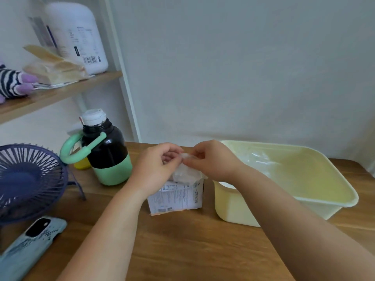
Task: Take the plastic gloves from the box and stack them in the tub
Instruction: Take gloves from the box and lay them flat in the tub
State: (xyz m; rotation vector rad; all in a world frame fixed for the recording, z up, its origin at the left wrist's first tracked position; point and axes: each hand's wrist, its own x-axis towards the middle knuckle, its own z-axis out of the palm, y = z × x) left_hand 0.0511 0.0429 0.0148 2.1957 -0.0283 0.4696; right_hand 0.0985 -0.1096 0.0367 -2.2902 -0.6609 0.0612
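A small white glove box [176,196] with printed text stands on the wooden table in the middle. A crumpled clear plastic glove [186,172] rises out of its top. My left hand [156,167] and my right hand [213,161] meet just above the box, and both pinch the glove's upper edge between thumb and fingers. The pale yellow tub [304,197] sits to the right of the box, and clear plastic gloves [257,159] lie inside it near its far left corner. My right forearm crosses the tub's near left corner.
A black and green bottle [105,151] with a mint handle stands left of the box. Further left are a dark blue desk fan [28,179] and a phone [30,246] in a light blue case. A shelf [60,92] holds a white jug and a striped toy.
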